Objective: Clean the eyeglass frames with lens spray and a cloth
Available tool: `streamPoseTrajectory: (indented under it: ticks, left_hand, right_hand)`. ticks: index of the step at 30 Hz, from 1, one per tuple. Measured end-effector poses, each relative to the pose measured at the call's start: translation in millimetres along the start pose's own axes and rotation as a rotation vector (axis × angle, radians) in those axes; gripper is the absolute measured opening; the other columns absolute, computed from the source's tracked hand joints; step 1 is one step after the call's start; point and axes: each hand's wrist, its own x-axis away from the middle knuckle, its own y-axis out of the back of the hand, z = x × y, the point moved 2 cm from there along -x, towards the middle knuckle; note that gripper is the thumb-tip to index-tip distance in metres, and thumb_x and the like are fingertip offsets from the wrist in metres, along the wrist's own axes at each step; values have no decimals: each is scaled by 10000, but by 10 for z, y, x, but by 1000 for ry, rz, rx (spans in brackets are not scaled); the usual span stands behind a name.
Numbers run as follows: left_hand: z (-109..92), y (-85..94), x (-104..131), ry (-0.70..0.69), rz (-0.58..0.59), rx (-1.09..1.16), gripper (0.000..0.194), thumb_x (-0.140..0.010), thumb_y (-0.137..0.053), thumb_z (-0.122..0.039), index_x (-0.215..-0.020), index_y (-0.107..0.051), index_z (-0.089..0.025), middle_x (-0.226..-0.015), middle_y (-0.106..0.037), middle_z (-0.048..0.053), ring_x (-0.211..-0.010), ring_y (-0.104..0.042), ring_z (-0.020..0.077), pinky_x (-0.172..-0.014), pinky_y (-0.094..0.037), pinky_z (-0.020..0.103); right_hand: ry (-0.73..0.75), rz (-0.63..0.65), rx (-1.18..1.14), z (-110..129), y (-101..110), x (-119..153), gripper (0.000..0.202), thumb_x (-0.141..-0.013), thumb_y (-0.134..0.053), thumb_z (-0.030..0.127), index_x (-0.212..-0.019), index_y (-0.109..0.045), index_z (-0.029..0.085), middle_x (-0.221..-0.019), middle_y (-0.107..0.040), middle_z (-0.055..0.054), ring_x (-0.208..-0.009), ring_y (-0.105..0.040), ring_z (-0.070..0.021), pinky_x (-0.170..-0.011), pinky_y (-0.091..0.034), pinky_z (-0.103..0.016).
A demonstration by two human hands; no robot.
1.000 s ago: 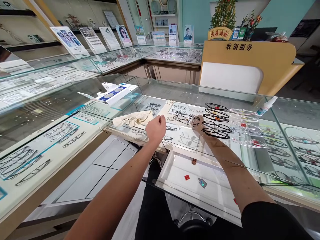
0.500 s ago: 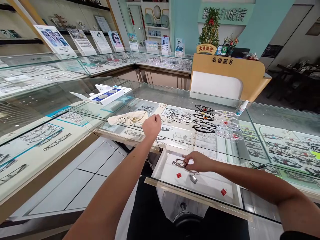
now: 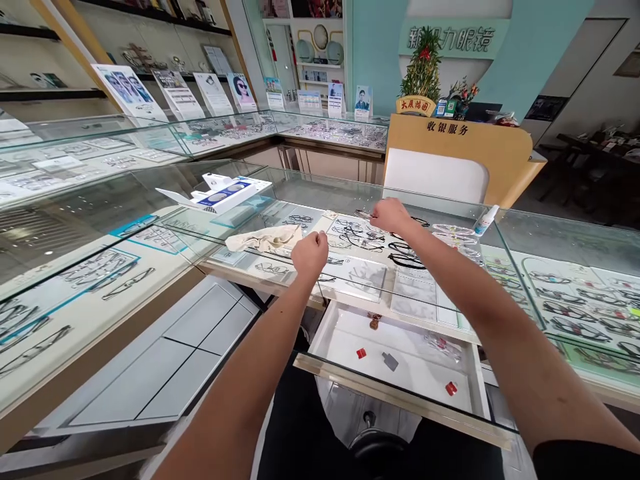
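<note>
My right hand (image 3: 391,215) is closed on a pair of glasses (image 3: 364,214) above the glass counter, just left of a column of dark-framed glasses (image 3: 406,255). Closed in a loose fist, my left hand (image 3: 311,253) rests at the counter beside a crumpled cream cloth (image 3: 265,239); whatever its fingers hold is hidden. Several wire-framed glasses (image 3: 357,230) lie between and beyond the hands. Below, an open white drawer (image 3: 345,333) holds red tags (image 3: 361,353), a grey tag (image 3: 389,361), a small brown item (image 3: 373,321) and clear glasses (image 3: 444,347).
An opened white and blue box (image 3: 225,193) sits on the counter at the left. A white bottle (image 3: 485,221) stands at the right, near a column of clear-framed glasses (image 3: 454,231). The drawer juts out toward my lap.
My right hand has risen from the drawer with the glasses and moved over the counter, beside the dark frames. My left hand stays closed near the cloth. The view has shifted slightly.
</note>
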Motion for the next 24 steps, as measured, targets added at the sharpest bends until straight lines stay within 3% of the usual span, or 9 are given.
streamPoseTrajectory:
  ticks: [6, 10, 14, 20, 22, 24]
  left_hand:
    - [30, -10, -22, 7, 1, 10, 470, -1093, -441, -503, -696, -408, -252, -669, -578, 67, -719, -590, 266, -676, -273, 380]
    - [53, -34, -35, 15, 6, 11, 460, -1088, -448, -512, -707, -462, -255, -683, -600, 72, -740, -614, 274, -683, -282, 378]
    - [54, -38, -27, 8, -5, 17, 458, -1086, -445, -516, -710, -467, -256, -682, -596, 70, -726, -600, 268, -682, -274, 376]
    - [27, -6, -9, 4, 4, 34, 458, -1082, -438, -506, -699, -418, -257, -670, -576, 63, -689, -558, 253, -674, -254, 379]
    - [20, -2, -6, 1, 2, 30, 465, -1084, -440, -505, -694, -399, -255, -665, -575, 63, -685, -554, 252, -673, -245, 380]
    - [17, -3, -4, 4, -6, 18, 469, -1088, -449, -499, -692, -397, -253, -674, -592, 68, -696, -566, 255, -673, -241, 380]
  right_hand:
    - [-6, -3, 35, 51, -416, -531, 210, -972, -760, 260, -1050, -843, 84, -1091, -827, -247, -1250, -683, -364, -1153, -400, -434]
    - [-19, 8, 17, 59, -553, -669, 221, -971, -781, 309, -1077, -838, 123, -1102, -827, -229, -1267, -684, -375, -1209, -368, -486]
    - [-51, 27, -31, 55, -557, -669, 294, -962, -802, 371, -1145, -831, 143, -1175, -827, -219, -1268, -692, -373, -1169, -411, -489]
    - [-36, -10, -115, 189, -215, -328, 276, -1025, -728, 363, -1191, -793, 152, -1336, -793, -204, -1336, -657, -370, -1108, -458, -450]
    - [20, -109, -167, 352, -27, -31, 279, -1066, -645, 334, -1258, -754, 163, -1423, -757, -177, -1353, -639, -338, -1073, -467, -412]
    - [141, -241, -278, 592, 123, 393, 233, -1055, -583, 219, -1214, -747, 174, -1357, -778, -132, -1270, -670, -299, -1010, -474, -382]
